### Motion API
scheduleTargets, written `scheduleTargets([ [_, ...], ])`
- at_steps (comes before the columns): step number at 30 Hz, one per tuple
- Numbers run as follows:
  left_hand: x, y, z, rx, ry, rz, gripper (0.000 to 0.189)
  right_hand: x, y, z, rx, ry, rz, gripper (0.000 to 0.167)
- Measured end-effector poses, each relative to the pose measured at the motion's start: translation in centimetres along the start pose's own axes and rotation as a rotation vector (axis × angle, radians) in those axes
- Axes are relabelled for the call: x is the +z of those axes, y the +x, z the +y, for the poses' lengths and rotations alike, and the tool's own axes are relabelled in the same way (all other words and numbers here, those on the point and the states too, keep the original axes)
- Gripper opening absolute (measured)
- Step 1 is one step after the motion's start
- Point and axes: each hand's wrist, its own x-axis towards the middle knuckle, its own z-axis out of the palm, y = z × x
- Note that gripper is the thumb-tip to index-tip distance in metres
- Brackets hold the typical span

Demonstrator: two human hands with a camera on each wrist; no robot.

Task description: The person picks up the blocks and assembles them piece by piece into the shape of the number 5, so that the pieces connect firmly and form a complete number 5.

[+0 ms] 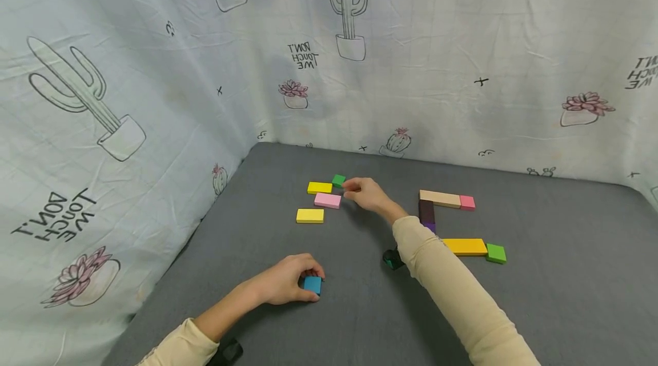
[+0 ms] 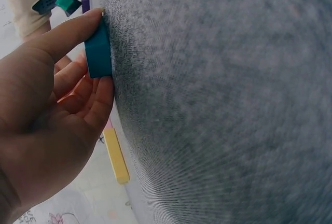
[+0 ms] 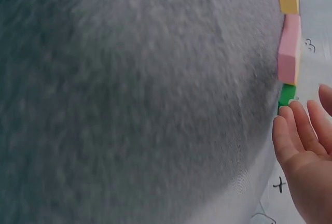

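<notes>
My left hand [image 1: 288, 280] pinches a small blue block [image 1: 312, 284] between thumb and fingers, low at the table's surface. In the left wrist view the thumb lies along one side of the blue block [image 2: 98, 53] and the fingertips meet the other. Farther back, my right hand [image 1: 367, 193] holds nothing, its fingers loosely bent beside a small green block [image 1: 338, 181] and a pink block [image 1: 327, 200]. The right wrist view shows the fingers of that hand [image 3: 308, 151] spread apart, tips close to the green block [image 3: 287, 95].
Two yellow blocks [image 1: 310, 216] lie near the pink one. Right of my right forearm is an arrangement: a tan block [image 1: 440, 198], a red one [image 1: 467, 202], a dark brown one [image 1: 426, 212], a purple one, an orange one [image 1: 465, 247] and a light green one [image 1: 496, 253]. Patterned cloth [image 1: 437, 97] borders the grey table.
</notes>
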Motion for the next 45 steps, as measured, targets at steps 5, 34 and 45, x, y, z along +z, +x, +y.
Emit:
scheduleTargets([
  [5, 0.1, 0.0, -0.1, -0.005, -0.003, -0.001, 0.028, 1.2, 0.5, -0.3, 0.035, 0.021, 0.034, 0.032],
  [34, 0.0, -0.1, -0.2, -0.007, 0.005, 0.012, 0.028, 3.4, 1.8, -1.1, -0.039, -0.010, 0.080, 0.043],
  [45, 0.0, 0.0, -0.1, -0.005, 0.004, 0.018, 0.029, 3.5, 3.1, -1.2, -0.099, -0.060, 0.095, 0.040],
])
